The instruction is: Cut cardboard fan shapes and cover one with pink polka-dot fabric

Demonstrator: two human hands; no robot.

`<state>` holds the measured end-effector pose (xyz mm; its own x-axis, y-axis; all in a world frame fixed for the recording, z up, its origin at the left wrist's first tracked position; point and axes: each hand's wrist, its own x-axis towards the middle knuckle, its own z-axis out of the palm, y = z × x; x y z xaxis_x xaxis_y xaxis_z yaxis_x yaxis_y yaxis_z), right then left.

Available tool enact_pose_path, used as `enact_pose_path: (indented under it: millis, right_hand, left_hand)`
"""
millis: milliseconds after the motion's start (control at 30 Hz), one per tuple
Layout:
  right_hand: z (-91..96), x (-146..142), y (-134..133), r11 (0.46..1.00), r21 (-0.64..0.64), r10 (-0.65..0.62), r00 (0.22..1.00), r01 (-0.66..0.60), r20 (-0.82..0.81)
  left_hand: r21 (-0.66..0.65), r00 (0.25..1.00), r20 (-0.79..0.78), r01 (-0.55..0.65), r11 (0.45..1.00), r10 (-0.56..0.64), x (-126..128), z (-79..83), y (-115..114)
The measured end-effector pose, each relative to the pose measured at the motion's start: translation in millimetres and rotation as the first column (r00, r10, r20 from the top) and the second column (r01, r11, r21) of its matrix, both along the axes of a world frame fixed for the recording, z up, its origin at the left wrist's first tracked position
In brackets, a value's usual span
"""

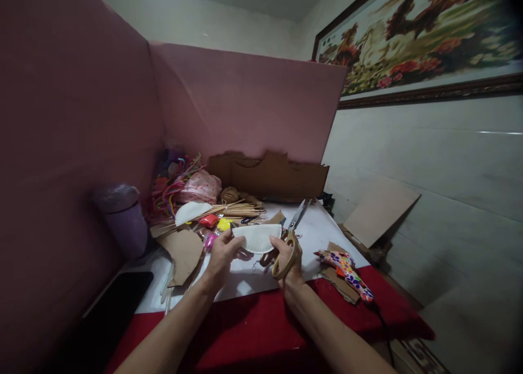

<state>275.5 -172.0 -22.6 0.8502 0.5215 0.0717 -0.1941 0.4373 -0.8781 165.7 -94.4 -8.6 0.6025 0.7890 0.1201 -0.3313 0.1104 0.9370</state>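
A white half-round piece, like half of a paper plate, is held level above the table, straight edge away from me. My left hand pinches its left end between thumb and fingers. At the right end, my right hand presses its thumb on the piece. Scissors with tan handles also hang on the right hand, blades pointing up and away. Beyond my left hand, a second white rounded piece lies on a bundle of thin wooden sticks.
Right of my hands lies a flower-patterned glue gun on cardboard scraps. Cut brown cardboard sits at left, near a lidded purple container. Farther back are colourful fuzzy stems, brown twine and upright cardboard. Red cloth covers the near edge.
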Motion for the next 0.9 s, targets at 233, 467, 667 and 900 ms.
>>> enact_pose_path:
  millis: [233,467,667,900]
  right_hand:
    - [-2.5,-20,9,0.994,-0.021,-0.103,0.99,0.105,0.093]
    - [1.6,-38,10,0.97,-0.066,-0.211,0.949,0.232,0.233]
    - [1.3,-47,16,0.969,-0.042,-0.227,0.947,0.242,0.226]
    - [-1.8,-46,17,0.987,-0.082,-0.111,0.958,0.137,0.264]
  left_hand:
    - [-0.326,0.992,0.128,0.026,0.945,0.017,11,-4.2,-20]
    - [-0.377,0.992,0.116,-0.003,0.926,0.051,14,-13.1,-25]
    - [-0.461,0.981,0.196,0.099,0.882,-0.008,13,-7.4,-28]
    - [-0.551,0.953,0.264,0.02,0.834,0.151,13,-1.4,-19]
